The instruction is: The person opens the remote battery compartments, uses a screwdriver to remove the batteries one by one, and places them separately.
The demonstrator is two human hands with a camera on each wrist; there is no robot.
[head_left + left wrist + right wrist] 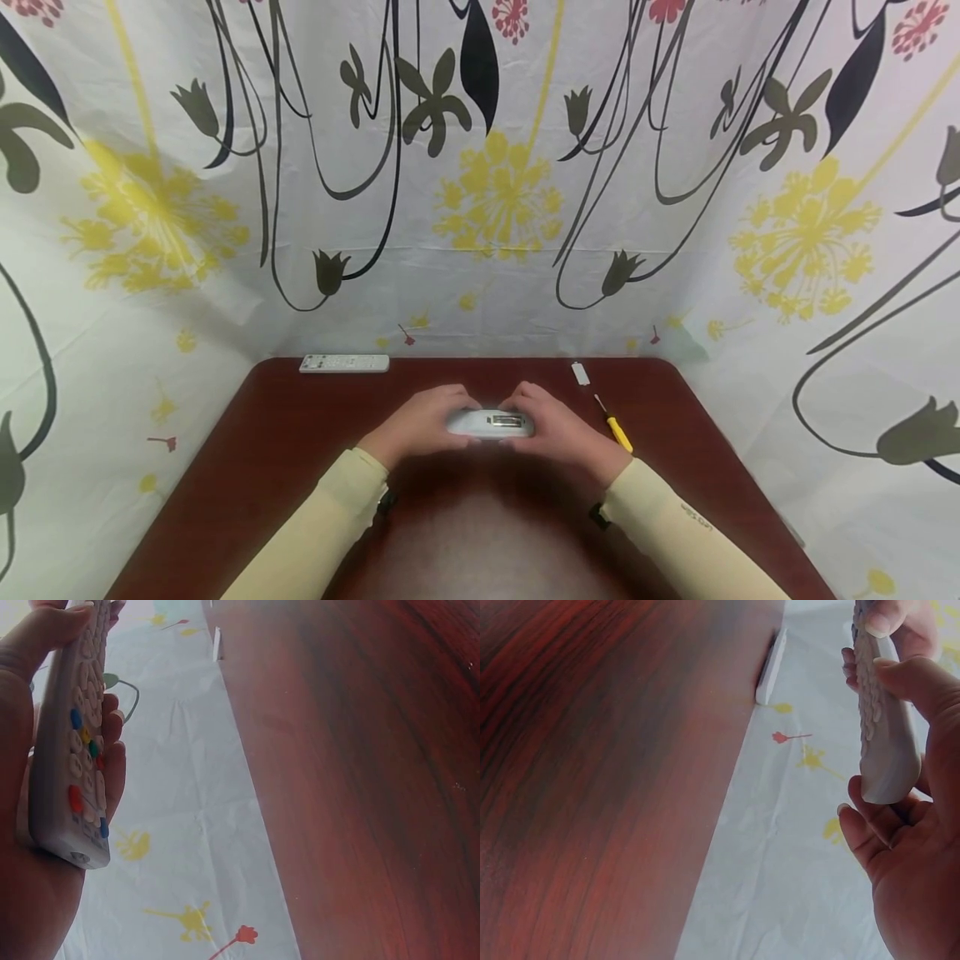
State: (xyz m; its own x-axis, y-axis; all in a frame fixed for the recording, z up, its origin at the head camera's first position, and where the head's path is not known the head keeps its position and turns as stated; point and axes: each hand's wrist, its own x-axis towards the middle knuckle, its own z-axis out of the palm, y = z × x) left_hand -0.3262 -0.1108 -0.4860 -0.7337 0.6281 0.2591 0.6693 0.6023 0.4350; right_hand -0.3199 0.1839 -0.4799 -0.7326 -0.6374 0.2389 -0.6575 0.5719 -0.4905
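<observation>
Both hands hold a light grey remote control above the table, its back turned up toward the head view. Toward its right end the battery compartment lies uncovered, with something metallic inside, too small to make out. My left hand grips one end; in the left wrist view thumb and fingers wrap the remote, whose coloured buttons show. The other end is in my right hand. Seen from the right wrist, the thumb presses one edge of the remote and fingers curl beneath.
A white remote control lies at the table's back left edge. At the back right are a small white cover-like piece and a screwdriver with a yellow handle. Patterned cloth hangs around the dark red table.
</observation>
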